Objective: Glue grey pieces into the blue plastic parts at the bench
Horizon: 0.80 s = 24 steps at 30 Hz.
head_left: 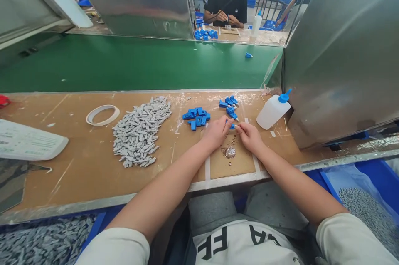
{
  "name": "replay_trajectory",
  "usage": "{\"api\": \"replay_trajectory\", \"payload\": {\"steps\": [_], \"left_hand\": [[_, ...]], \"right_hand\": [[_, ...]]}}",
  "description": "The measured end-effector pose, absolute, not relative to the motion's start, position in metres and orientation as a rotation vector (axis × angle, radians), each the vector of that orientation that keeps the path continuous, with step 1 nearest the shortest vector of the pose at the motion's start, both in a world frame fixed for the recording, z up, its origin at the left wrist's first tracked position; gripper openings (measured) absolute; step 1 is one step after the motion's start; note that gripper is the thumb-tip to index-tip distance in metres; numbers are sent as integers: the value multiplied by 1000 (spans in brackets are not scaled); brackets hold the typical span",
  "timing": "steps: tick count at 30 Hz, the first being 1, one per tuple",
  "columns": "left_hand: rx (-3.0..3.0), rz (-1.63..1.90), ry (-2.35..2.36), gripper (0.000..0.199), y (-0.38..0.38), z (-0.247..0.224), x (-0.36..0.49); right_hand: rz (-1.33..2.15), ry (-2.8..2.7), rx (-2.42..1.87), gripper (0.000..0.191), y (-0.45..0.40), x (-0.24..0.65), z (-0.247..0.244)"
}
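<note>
Between my two hands, above the taped board, is a small blue part with a pale tip. My left hand pinches its blue end. The fingers of my right hand are closed at the pale tip. Just below the hands a small round metal dish stands on the board, with tiny metal bits scattered around it. Blue pieces lie in a group left of my left hand. More blue parts with pale tips lie beyond the hands.
A pile of grey pieces and a tape roll lie to the left. At the right stands a white bottle with a blue cap, near a metal panel. Behind runs a green belt; a person sits across it.
</note>
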<state>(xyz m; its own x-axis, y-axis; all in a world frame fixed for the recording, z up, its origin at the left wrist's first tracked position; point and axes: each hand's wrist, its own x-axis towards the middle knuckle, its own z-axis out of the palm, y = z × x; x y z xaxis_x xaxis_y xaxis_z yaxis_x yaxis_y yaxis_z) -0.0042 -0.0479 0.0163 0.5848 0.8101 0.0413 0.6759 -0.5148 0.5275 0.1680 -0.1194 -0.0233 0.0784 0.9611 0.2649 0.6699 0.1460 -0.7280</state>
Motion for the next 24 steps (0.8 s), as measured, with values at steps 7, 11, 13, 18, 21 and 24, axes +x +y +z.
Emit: {"api": "replay_trajectory", "payload": {"steps": [7, 11, 13, 18, 21, 24], "left_hand": [[2420, 330, 1201, 46, -52, 20, -3], [2607, 471, 1254, 51, -42, 28, -22], [2696, 548, 1400, 54, -36, 34, -34], [2739, 366, 1588, 21, -26, 36, -50], [2712, 417, 1549, 17, -21, 28, -46], [2557, 572, 1578, 25, -13, 17, -37]], "right_hand": [[522, -1697, -1564, 41, -120, 173, -23], [328, -1831, -1734, 40, -125, 170, -17], [136, -1892, -1915, 40, -123, 168, -11], [-65, -2043, -2341, 45, -100, 164, 23], [-131, -2085, -2244, 48, -76, 140, 58], [-135, -2312, -1797, 37, -43, 87, 88]]}}
